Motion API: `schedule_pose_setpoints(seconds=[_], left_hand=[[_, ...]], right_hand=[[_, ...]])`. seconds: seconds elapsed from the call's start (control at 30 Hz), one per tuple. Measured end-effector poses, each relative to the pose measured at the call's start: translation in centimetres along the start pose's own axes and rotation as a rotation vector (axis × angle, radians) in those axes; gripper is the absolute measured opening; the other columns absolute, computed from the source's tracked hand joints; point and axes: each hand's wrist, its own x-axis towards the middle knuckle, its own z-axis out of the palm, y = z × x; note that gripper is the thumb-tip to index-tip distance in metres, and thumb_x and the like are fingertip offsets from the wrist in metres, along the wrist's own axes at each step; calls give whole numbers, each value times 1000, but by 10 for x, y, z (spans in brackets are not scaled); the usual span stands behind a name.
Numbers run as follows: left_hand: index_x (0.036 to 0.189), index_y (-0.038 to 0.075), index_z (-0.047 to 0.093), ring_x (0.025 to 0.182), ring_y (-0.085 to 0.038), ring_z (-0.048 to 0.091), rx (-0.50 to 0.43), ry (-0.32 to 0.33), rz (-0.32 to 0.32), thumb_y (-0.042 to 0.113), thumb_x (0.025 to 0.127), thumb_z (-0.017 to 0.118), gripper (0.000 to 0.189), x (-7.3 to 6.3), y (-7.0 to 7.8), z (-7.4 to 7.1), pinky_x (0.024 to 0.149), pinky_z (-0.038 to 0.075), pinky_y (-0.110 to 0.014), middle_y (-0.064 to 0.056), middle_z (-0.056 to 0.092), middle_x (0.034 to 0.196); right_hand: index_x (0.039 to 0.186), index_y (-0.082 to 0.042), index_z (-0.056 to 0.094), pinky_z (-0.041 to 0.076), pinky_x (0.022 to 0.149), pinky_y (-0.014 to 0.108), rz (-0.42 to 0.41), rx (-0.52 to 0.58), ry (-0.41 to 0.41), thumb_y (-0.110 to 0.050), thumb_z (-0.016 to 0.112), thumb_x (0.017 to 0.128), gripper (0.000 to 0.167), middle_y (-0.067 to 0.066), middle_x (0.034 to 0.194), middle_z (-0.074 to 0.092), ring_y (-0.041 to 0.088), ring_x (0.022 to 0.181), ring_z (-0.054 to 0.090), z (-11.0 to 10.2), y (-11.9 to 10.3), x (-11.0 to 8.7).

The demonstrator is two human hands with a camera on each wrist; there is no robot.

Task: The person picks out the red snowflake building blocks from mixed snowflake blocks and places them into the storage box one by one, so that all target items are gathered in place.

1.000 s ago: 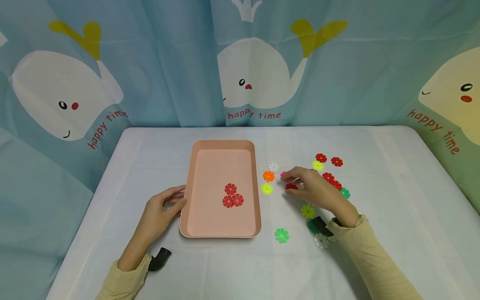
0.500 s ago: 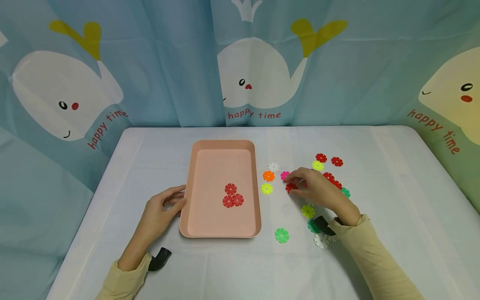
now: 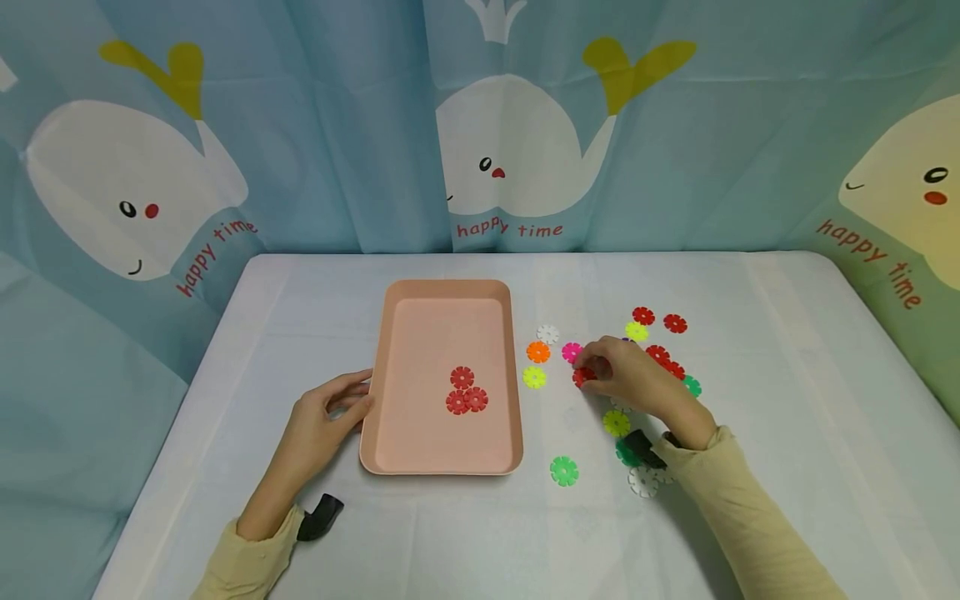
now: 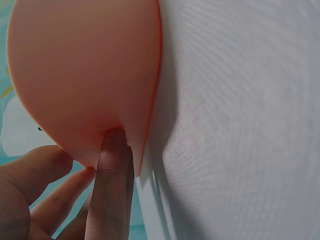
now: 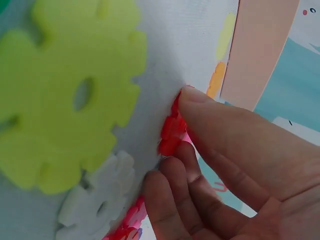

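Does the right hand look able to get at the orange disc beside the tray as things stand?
Probably yes: the right hand is close by and nothing covers the orange disc. Its grip is on a red disc, though, which would likely need releasing first.

A curtained-off tabletop nook: blue-green cloth (image 3: 337,167) printed with pale whales (image 3: 517,133) and red "happy time" lettering (image 3: 540,231) hangs behind and at the sides of a white-covered table (image 3: 810,375). Whether it belongs to a home or studio cannot be told.
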Motion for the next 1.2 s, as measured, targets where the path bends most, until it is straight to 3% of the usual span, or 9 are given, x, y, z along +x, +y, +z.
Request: schedule_pose_setpoints(seconds=[0.3, 0.9, 1.2], left_hand=[[135, 3, 60, 104, -29, 69, 18, 5, 12, 14, 97, 66, 40, 1, -1, 0, 73, 59, -22, -17, 71, 114], [135, 3, 60, 103, -29, 70, 4, 3, 5, 13, 97, 66, 40, 1, -1, 0, 72, 61, -25, -18, 71, 113], [135, 2, 60, 103, -29, 69, 0, 2, 3, 13, 97, 66, 40, 1, -1, 0, 73, 61, -25, -18, 71, 114]], right_hand=[[93, -3, 64, 55, 70, 28, 5, 33, 19, -9, 84, 78, 26, 7, 87, 62, 20, 80, 57, -1, 0, -1], [100, -3, 68, 60, 79, 35, 39, 97, 31, -11, 81, 83, 23, 6, 93, 70, 20, 86, 63, 1, -3, -1], [98, -2, 67, 60, 79, 37, -5, 111, 41, -9, 79, 85, 19, 7, 93, 71, 20, 86, 64, 4, -8, 1]])
